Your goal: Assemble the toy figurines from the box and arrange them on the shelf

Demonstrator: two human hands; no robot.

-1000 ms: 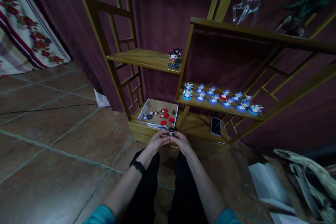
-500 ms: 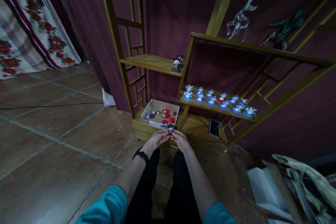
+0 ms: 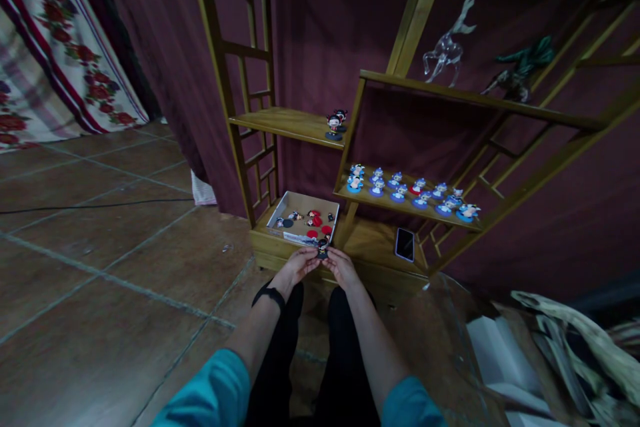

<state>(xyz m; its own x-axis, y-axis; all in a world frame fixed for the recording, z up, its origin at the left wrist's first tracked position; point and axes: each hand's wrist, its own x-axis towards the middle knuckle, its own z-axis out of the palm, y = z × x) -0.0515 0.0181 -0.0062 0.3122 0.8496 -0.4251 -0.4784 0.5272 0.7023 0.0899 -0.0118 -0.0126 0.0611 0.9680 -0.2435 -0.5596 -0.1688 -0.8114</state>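
A small figurine [image 3: 323,246] with dark hair stands upright on a dark round base between my two hands. My left hand [image 3: 302,263] pinches the base from the left, and my right hand [image 3: 341,265] grips it from the right. Just beyond them is an open cardboard box [image 3: 280,230] with loose figurine parts and red and dark round bases in it. On the small shelf above the box, two similar figurines [image 3: 334,127] stand one behind the other near its right end.
Several blue and purple figurines [image 3: 399,193] stand in two rows on the middle shelf [image 3: 340,188]. A phone [image 3: 405,244] lies on the lowest board. Above are a clear deer figure [image 3: 445,53] and a green sculpture [image 3: 525,67]. White boxes [image 3: 500,357] lie on the floor at right.
The figurine stays between both hands, and its front looks turned a little. The camera view has shifted slightly; the shelves and box stand as before.
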